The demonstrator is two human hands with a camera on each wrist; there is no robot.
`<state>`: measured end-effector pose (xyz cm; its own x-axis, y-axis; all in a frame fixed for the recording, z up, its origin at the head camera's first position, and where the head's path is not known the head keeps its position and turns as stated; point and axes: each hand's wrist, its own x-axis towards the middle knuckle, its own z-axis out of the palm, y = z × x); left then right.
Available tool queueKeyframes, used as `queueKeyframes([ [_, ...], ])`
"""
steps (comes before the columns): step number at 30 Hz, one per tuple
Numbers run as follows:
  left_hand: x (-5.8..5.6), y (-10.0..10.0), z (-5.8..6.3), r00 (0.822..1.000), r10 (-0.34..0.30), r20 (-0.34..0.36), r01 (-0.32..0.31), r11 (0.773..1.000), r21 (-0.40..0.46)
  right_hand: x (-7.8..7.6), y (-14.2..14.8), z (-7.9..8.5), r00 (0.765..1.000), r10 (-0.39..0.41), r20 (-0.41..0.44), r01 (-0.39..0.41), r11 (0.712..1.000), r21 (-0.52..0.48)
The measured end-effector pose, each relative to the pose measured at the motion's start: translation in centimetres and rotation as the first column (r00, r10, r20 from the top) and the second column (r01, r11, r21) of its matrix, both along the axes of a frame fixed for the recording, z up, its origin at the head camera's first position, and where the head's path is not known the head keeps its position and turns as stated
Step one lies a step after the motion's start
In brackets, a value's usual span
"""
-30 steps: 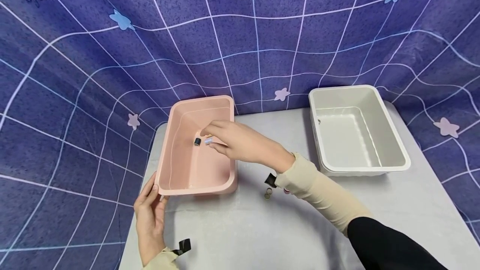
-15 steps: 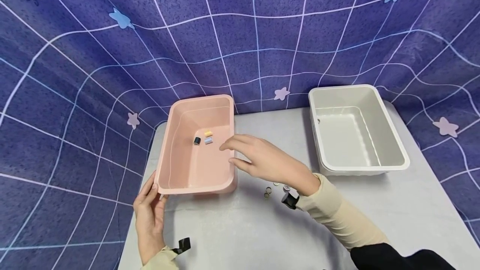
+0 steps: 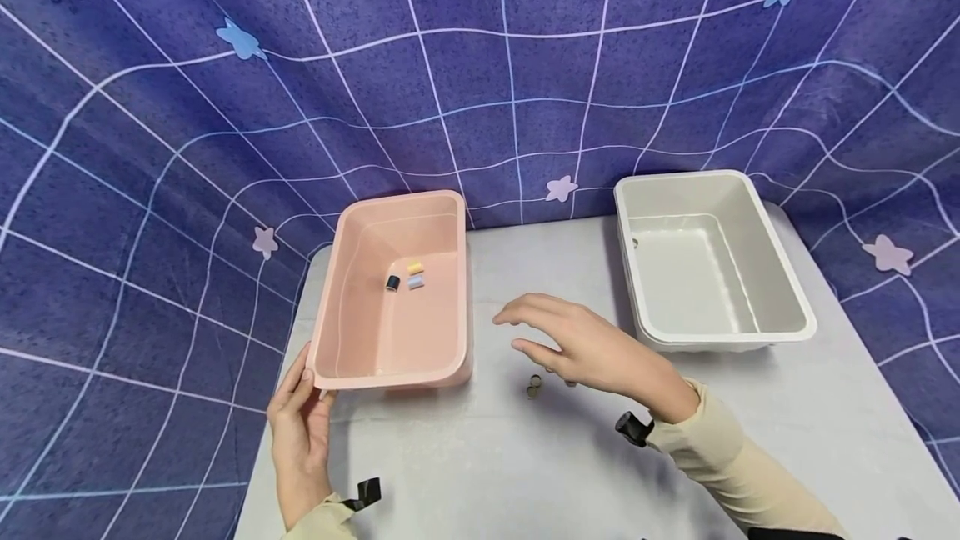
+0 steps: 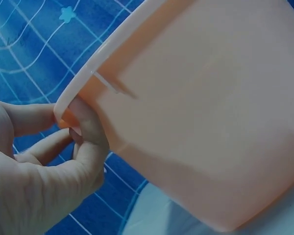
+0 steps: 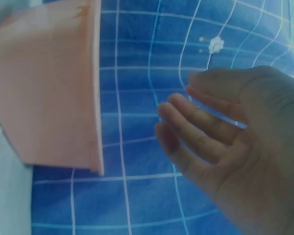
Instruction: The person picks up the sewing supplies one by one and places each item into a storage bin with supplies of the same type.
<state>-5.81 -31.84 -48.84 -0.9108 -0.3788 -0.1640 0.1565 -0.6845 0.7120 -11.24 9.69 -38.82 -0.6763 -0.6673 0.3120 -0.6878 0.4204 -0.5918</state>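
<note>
Purple-blue grid curtain (image 3: 480, 65) fills the upper frame and both sides. Pale table (image 3: 450, 457) below it, back edge meeting the curtain mid-frame.

Grey-white bin (image 3: 682, 273), right of centre; rim stands above the table, with a wedge of tabletop off its right side.

Pink bin (image 3: 390, 332), left of centre, close to the table's left edge. Wide channel of tabletop between the two bins; more runs along the lower centre.

Right hand (image 3: 581, 344), centre-right, over that channel: wide, fingers loosely bent, thumb apart. Fingertips point left, apart from the pink bin's right wall; the right wrist view shows the same gap. Grey-white bin's left wall is near the back of the hand.

Left hand (image 3: 300, 440), lower left: grips the pink bin's rim at its lower-left corner; the left wrist view confirms fingers curled on the edge.

Inside the pink bin, on its floor toward the far end: black spool (image 3: 392, 282) left, blue spool (image 3: 416, 282) right, yellow spool (image 3: 416, 267) just above blue.

Two small round pieces (image 3: 535, 386) on the tabletop, just below the right hand's thumb.
</note>
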Motion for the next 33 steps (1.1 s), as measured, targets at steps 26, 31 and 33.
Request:
queueKeyframes([
  [26, 0.4, 0.8, 0.8, 0.998, 0.035, 0.044, -0.04, 0.993, 0.109, 3.6, 6.7, -10.1, 0.989, -0.139, 0.042, 0.143, 0.981, -0.133],
  [31, 0.4, 0.7, 0.6, 0.998, 0.034, 0.05, -0.04, 0.992, 0.123, 3.9, 7.5, -11.5, 0.984, -0.173, 0.032, 0.176, 0.964, -0.201],
  [33, 0.4, 0.7, 0.6, 0.999, 0.025, 0.046, -0.031, 0.992, 0.121, 4.0, 7.8, -12.1, 0.983, -0.184, 0.027, 0.185, 0.958, -0.217],
])
